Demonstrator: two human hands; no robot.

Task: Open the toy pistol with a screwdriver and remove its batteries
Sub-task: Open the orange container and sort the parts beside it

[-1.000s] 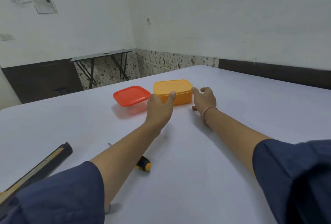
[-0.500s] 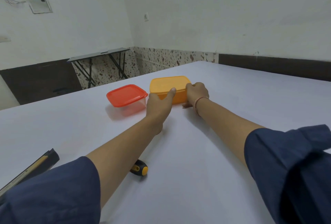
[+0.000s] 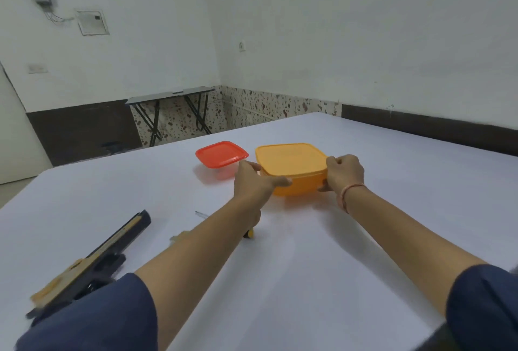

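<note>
A black and tan toy pistol lies on the white table at the near left, partly hidden by my left sleeve. A screwdriver lies under my left forearm; only its metal tip and its yellow and black handle end show. Farther out, my left hand and my right hand grip the two sides of an orange lidded box. The box seems slightly raised off the table.
A clear box with a red lid stands just left of the orange box. The white table reaches to a far edge; beyond it are a folding table and the room's walls.
Both hands closed on the sides of the orange box and drew it toward me. The view shifted, so the pistol shows more at the left.
</note>
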